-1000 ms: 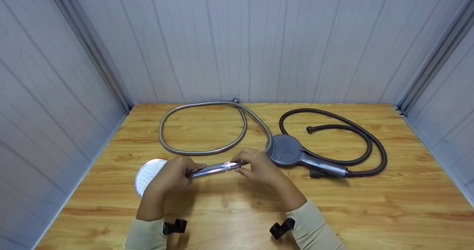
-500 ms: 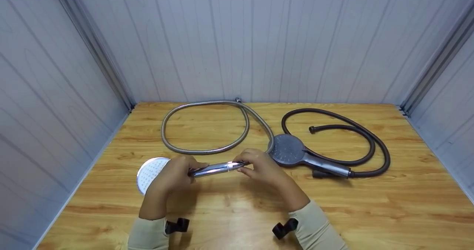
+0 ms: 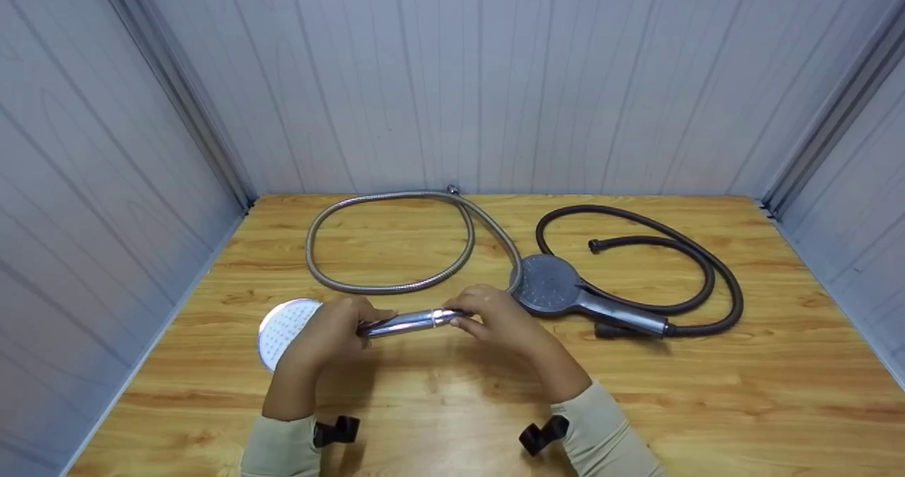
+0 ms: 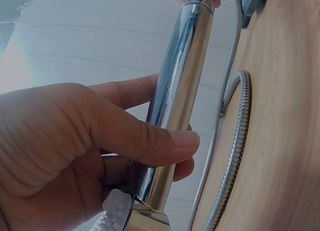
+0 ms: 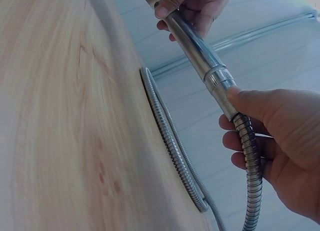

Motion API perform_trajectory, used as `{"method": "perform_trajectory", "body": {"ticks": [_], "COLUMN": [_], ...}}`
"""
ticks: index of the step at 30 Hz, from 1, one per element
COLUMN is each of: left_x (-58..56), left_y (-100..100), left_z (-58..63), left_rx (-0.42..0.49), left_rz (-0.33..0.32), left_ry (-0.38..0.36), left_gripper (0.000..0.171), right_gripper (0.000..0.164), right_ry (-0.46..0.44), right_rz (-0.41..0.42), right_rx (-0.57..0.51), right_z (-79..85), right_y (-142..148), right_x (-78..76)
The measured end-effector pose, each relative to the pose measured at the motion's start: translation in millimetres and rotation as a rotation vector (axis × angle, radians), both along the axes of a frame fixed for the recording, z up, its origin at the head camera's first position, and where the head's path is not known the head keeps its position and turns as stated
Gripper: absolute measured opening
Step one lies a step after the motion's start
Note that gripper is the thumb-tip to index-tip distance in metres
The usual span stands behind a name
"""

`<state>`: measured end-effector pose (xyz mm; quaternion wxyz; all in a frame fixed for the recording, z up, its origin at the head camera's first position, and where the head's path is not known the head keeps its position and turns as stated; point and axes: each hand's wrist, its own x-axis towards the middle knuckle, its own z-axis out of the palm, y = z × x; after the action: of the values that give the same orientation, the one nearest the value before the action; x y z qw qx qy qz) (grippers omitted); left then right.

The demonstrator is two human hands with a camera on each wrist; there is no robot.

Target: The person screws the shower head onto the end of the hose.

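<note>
In the head view, my left hand grips the chrome handle of a hand shower near its head. The shower's white, nozzled face shows past the hand at the left. My right hand is at the handle's other end. Seen from the right wrist, its thumb and fingers pinch the chrome connector, where a ribbed metal hose meets the handle. Handle and connector are in line, with a ring at the joint. The hose passes by the right palm and loops over the table.
A grey hand shower lies right of my hands, its black hose coiled behind it. A short dark cylinder lies beside its handle. The metal hose touches or overlaps the grey head. Pale panel walls enclose the table's back and sides.
Both hands keep their grips on the handle and connector, almost still. The head view shifts slightly; the things on the table stay put.
</note>
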<state>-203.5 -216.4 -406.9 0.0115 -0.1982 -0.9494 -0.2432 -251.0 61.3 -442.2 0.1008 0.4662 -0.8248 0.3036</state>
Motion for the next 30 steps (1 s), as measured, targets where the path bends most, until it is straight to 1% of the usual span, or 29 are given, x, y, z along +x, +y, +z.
{"method": "perform_trajectory", "body": {"ticks": [3,6,12,15,24,30], "left_x": [-1.6,-2.4,-1.0,0.1,-0.7,0.0], "left_y": [-0.2,-0.2,0.2,0.1,-0.6,-0.7], "left_z": [0.1,0.0,-0.5,-1.4,-1.4,-0.9], "left_rx": [0.009,0.015,0.012,0.021,0.024,0.026], "left_rz": [-0.014,-0.024,0.002,-0.002,-0.016,-0.006], "left_ry": [0.004,0.008,-0.016,-0.010,0.003,-0.018], "left_gripper": [0.057,0.057,0.056,0.056,0.055,0.056], "right_gripper": [0.024,0.025,0.026,0.023,0.020,0.018], "right_ry": [-0.007,-0.019,-0.032,-0.020,-0.030,-0.046], "right_rz": [-0.010,-0.023,-0.034,-0.030,-0.017,-0.010], "right_rx": [0.009,-0.012,-0.077,-0.090,-0.081,-0.071], "right_z": [1.4,1.5,-1.7,-3.1,-2.0,-0.8], "right_y": [0.4,0.4,-0.4,-1.0,-0.5,0.8], "right_x": [0.3,0.1,-0.3,0.0,-0.4,0.1]}}
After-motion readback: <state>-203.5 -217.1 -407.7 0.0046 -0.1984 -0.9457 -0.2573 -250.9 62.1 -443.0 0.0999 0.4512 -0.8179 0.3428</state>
